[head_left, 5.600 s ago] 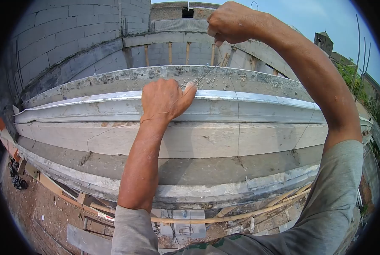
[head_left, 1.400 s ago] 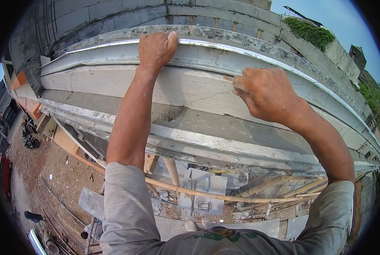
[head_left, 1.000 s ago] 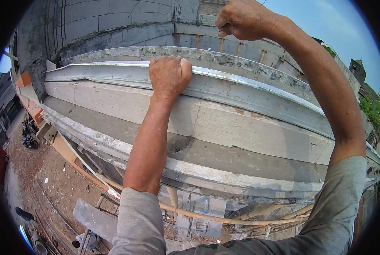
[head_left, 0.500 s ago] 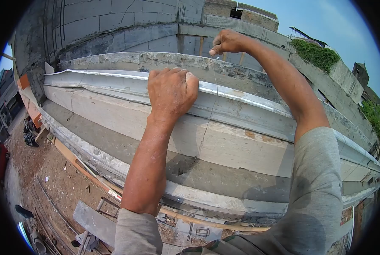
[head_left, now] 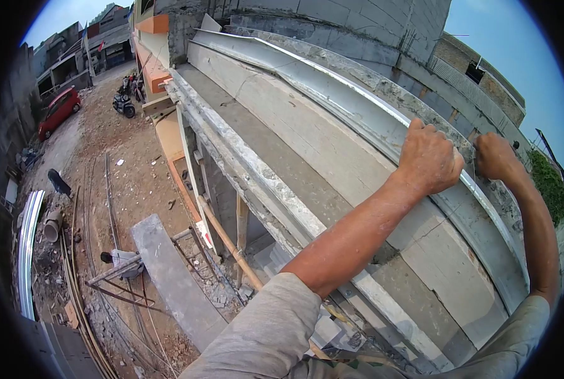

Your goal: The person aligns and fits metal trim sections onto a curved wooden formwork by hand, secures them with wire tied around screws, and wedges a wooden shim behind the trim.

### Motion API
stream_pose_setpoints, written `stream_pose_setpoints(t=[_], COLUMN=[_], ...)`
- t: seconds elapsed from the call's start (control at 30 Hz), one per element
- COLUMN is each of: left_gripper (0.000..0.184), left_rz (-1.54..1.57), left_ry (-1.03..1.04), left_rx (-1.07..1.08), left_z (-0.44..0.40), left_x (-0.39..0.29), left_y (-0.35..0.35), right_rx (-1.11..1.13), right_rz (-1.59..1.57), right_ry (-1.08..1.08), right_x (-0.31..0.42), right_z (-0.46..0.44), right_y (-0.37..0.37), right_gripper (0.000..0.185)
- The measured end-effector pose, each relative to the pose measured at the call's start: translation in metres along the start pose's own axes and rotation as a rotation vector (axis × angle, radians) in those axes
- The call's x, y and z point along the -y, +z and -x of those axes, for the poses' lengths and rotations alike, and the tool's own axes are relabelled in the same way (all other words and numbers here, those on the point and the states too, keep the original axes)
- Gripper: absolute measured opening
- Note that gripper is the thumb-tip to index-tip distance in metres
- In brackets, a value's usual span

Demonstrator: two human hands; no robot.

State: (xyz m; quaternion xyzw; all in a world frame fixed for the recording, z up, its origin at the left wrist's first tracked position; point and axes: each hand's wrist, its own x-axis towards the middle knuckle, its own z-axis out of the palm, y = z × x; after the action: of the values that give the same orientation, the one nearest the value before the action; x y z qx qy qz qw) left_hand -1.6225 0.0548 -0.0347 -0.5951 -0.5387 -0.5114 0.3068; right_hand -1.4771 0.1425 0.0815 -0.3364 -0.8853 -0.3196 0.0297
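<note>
A long grey sheet-metal channel point(head_left: 364, 114) lies along the top of the wall, on a row of pale concrete blocks point(head_left: 332, 148). My left hand point(head_left: 428, 158) is closed over the channel's upper edge. Just beyond it, my right hand point(head_left: 498, 155) is closed beside the rough concrete ledge behind the channel. A thin wire point(head_left: 436, 228) runs down the block face below my hands. Its upper end seems to be in my right fingers, though they largely hide it.
Far below on the left is dirt ground with a red car point(head_left: 59, 112), a motorcycle point(head_left: 124, 101) and shiny metal sheets point(head_left: 29, 252). A person point(head_left: 123, 262) is near a grey plank point(head_left: 171, 278). A bamboo pole point(head_left: 231, 246) runs beside the wall's near edge.
The view has swung left and down, showing more ground. My right hand has come lower and nearer my left hand. My left hand still grips the channel's edge.
</note>
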Motion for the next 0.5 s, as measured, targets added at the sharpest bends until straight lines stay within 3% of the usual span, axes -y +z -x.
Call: stream_pose_setpoints(t=[0.07, 0.23, 0.33, 0.43, 0.5], left_gripper=[0.034, 0.033, 0.034, 0.034, 0.035], left_rz=[0.003, 0.022, 0.044, 0.023, 0.014], left_ry=[-0.010, -0.044, -0.036, -0.019, 0.004], left_rx=[0.006, 0.097, 0.085, 0.102, 0.104], left_z=[0.000, -0.001, -0.002, -0.002, -0.003], left_x=[0.002, 0.000, 0.001, 0.004, 0.002], left_y=[-0.003, -0.007, -0.007, -0.010, -0.008], right_rx=[0.089, 0.074, 0.282, 0.431, 0.239], right_rz=[-0.008, -0.130, -0.423, -0.925, -0.880], right_ry=[-0.107, -0.356, -0.129, 0.184, 0.097], right_x=[-0.010, -0.061, -0.068, -0.085, -0.091], right_z=[-0.028, -0.091, -0.091, -0.062, -0.051], right_y=[0.001, 0.036, 0.037, 0.047, 0.071], right_gripper=[0.013, 0.012, 0.013, 0.018, 0.019])
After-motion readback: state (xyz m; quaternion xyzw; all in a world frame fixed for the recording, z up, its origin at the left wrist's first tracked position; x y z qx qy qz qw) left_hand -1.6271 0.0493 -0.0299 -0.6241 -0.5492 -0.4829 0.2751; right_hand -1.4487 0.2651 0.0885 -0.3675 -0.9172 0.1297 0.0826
